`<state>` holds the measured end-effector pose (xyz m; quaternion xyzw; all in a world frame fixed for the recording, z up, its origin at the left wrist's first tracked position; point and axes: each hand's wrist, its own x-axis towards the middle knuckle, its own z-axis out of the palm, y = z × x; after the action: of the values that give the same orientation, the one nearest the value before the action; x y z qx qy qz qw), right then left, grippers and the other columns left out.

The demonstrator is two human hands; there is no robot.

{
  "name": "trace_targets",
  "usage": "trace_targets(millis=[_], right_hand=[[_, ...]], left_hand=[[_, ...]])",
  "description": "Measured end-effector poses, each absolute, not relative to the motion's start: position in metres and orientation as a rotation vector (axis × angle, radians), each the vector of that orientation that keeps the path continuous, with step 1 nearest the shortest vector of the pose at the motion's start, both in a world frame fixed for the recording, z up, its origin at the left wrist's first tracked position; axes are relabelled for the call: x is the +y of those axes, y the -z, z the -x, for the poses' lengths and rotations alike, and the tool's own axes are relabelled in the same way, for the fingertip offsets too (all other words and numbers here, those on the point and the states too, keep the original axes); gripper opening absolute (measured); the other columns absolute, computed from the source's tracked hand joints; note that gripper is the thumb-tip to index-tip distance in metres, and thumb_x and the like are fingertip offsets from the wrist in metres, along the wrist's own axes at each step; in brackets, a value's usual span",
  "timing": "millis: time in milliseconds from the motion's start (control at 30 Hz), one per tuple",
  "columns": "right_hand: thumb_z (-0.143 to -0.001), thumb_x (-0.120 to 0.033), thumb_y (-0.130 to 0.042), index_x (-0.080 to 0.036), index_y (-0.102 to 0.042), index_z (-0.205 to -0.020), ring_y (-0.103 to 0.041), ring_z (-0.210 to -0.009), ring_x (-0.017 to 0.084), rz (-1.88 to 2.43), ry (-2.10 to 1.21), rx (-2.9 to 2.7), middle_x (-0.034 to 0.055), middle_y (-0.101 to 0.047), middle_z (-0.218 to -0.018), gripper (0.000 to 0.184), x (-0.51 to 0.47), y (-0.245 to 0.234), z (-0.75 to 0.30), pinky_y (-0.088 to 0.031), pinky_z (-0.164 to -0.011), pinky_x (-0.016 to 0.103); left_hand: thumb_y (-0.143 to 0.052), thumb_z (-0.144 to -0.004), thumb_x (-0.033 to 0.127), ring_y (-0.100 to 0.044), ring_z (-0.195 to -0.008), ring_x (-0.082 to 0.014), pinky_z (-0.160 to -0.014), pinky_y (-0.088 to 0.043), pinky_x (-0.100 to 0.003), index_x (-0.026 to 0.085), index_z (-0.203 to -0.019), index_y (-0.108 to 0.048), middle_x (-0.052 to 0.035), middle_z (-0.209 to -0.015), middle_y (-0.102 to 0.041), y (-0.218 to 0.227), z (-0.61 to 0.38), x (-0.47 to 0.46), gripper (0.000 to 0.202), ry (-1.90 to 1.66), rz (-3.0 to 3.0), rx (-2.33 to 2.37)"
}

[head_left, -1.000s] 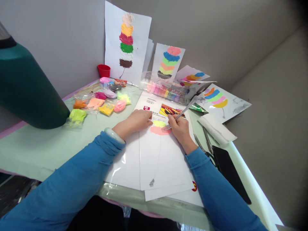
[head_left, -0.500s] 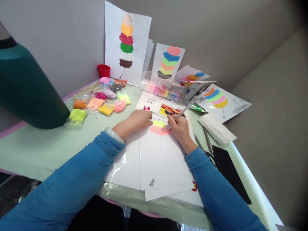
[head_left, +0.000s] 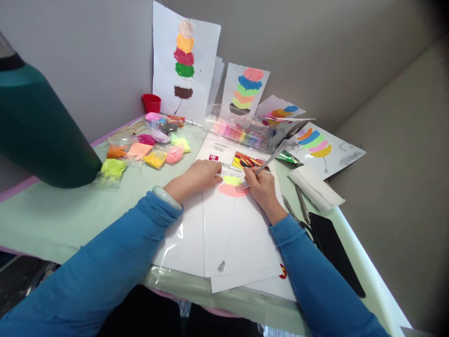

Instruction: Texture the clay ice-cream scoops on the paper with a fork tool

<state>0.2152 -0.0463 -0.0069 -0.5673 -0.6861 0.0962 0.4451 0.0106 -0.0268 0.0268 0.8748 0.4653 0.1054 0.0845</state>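
My right hand [head_left: 262, 188] grips a metal fork [head_left: 267, 163], its tines resting on a yellow-green clay patch [head_left: 231, 180] above a pink clay patch [head_left: 228, 190] on a white sheet of paper [head_left: 238, 234]. My left hand [head_left: 198, 176] lies flat with fingers together, pressing the paper down just left of the clay patches. A thin drawn line runs down the sheet from the pink patch.
Several bags of coloured clay [head_left: 147, 147] lie at the back left, a clear box of clay sticks [head_left: 242, 131] behind the sheet. Finished clay pictures [head_left: 184, 56] lean on the wall. A large teal bottle [head_left: 38, 131] stands left. Scissors [head_left: 298, 210], a folded tissue [head_left: 315, 187] and a black case [head_left: 333, 252] lie right.
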Motion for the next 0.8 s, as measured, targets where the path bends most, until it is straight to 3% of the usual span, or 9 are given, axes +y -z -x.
trace_targets(millis=[233, 533, 800], right_hand=[[-0.083, -0.045, -0.049, -0.018, -0.059, -0.062, -0.053, -0.054, 0.013, 1.406, -0.312, -1.728, 0.0003, -0.060, -0.058, 0.035, -0.0477, 0.0063, -0.2126, -0.038, -0.055, 0.026], [-0.085, -0.044, -0.047, -0.019, -0.053, -0.056, -0.051, -0.054, 0.013, 1.404, -0.220, -1.706, -0.0010, -0.053, -0.053, 0.039, -0.0451, 0.0070, -0.2167, -0.037, -0.057, 0.027], [-0.084, -0.045, -0.049, -0.019, -0.059, -0.063, -0.053, -0.054, 0.014, 1.427, -0.271, -1.719, 0.0002, -0.060, -0.058, 0.035, -0.0469, 0.0065, -0.2139, -0.037, -0.056, 0.027]], left_hand=[[-0.045, -0.079, 0.029, -0.061, -0.079, -0.0207, -0.065, -0.040, -0.029, 0.017, -0.090, -0.060, -0.0078, -0.087, -0.068, -0.0286, -0.0111, -0.0283, 0.022, -0.301, -2.612, 1.402], [-0.045, -0.078, 0.029, -0.060, -0.080, -0.0219, -0.066, -0.040, -0.030, 0.017, -0.092, -0.060, -0.0089, -0.089, -0.067, -0.0260, -0.0108, -0.0263, 0.024, -0.315, -2.607, 1.385], [-0.044, -0.079, 0.030, -0.060, -0.080, -0.0215, -0.066, -0.040, -0.030, 0.017, -0.092, -0.060, -0.0086, -0.088, -0.067, -0.0274, -0.0105, -0.0270, 0.024, -0.306, -2.610, 1.390]])
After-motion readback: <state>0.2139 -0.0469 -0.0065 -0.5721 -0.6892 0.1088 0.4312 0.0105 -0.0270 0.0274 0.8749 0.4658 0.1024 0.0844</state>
